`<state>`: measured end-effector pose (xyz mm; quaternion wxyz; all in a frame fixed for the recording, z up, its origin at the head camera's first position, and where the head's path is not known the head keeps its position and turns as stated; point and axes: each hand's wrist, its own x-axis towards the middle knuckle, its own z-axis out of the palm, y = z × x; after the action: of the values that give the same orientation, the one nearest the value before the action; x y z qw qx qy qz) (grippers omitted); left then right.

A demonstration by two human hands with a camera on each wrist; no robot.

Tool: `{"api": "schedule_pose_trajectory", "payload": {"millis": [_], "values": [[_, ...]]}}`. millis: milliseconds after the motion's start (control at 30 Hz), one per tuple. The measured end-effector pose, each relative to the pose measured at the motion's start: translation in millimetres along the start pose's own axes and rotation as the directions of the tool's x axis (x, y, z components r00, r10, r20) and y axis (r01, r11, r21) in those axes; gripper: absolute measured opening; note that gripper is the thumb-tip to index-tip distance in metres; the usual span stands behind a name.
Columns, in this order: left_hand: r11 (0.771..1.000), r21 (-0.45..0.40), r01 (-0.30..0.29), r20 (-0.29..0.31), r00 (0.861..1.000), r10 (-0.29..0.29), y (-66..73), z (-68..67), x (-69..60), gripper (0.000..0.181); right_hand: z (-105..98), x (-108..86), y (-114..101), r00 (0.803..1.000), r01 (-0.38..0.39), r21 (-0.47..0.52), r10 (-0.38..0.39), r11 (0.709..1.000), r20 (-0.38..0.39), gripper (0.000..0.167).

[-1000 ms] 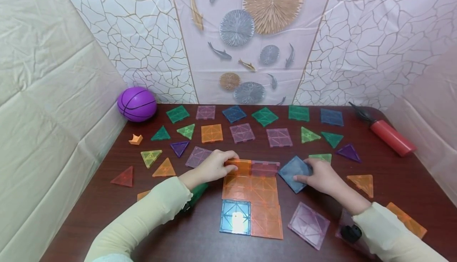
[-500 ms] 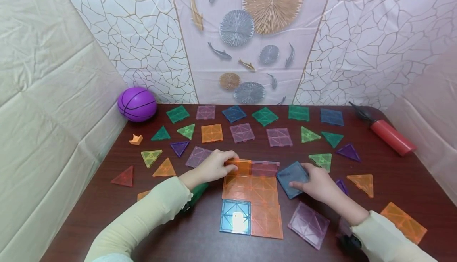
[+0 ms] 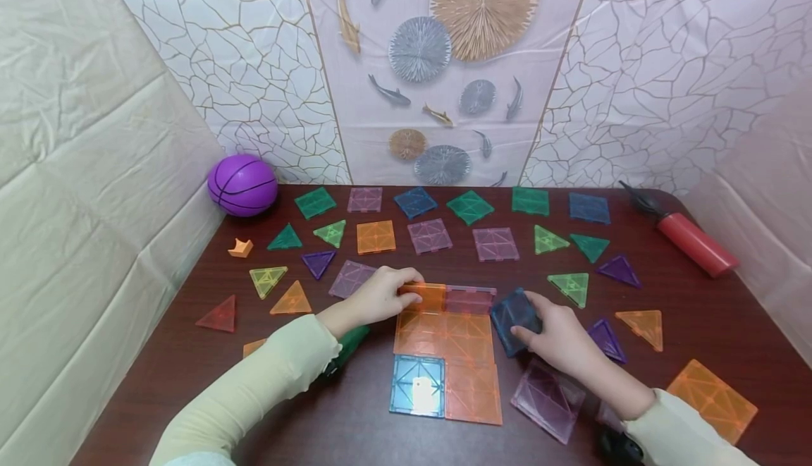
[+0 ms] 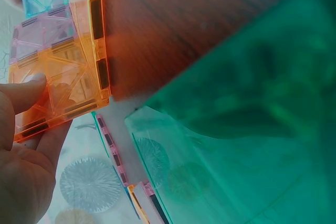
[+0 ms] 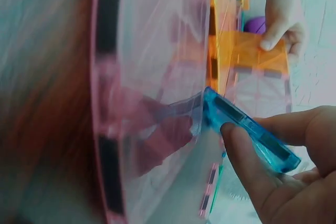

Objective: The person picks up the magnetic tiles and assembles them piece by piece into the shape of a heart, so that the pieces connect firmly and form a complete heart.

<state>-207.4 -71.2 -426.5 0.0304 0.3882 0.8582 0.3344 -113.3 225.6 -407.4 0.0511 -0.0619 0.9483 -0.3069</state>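
Clear magnetic building tiles lie joined in front of me: flat orange tiles, with a light blue square tile at the near left. Along their far edge stand an upright orange square tile and an upright pink tile. My left hand pinches the upright orange tile at its left end, thumb on the near face. In my right hand, a blue square tile is pinched, tilted, beside the right edge of the orange tiles. The right wrist view shows that blue tile edge-on between thumb and fingers.
A pink square tile lies below my right hand. Under my left wrist is a green tile. Loose squares and triangles spread around, with a purple ball at far left and a red cylinder with a black nozzle at far right.
My right hand has brought the blue tile slightly nearer and to the left, tipping it more upright. The left hand stays on the orange tile.
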Motion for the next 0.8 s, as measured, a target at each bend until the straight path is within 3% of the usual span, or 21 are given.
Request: {"api": "schedule_pose_trajectory", "payload": {"millis": [300,600,800], "values": [[1.000,0.001,0.003,0.004,1.000,-0.003,1.4,-0.9,-0.3,0.014,6.6,-3.4,-11.4,0.999,-0.038,0.056,0.037,0.998,0.025,0.074],[1.000,0.001,0.011,-0.002,1.000,-0.011,0.5,0.0,-0.7,0.015,14.5,-6.2,-19.6,0.999,-0.034,0.048,0.033,0.998,0.003,0.076],[1.000,-0.005,-0.001,-0.011,1.000,0.001,-0.5,1.1,-1.0,0.015,19.5,-4.5,-22.8,0.999,-0.049,0.107,0.048,0.993,0.015,0.081]]}}
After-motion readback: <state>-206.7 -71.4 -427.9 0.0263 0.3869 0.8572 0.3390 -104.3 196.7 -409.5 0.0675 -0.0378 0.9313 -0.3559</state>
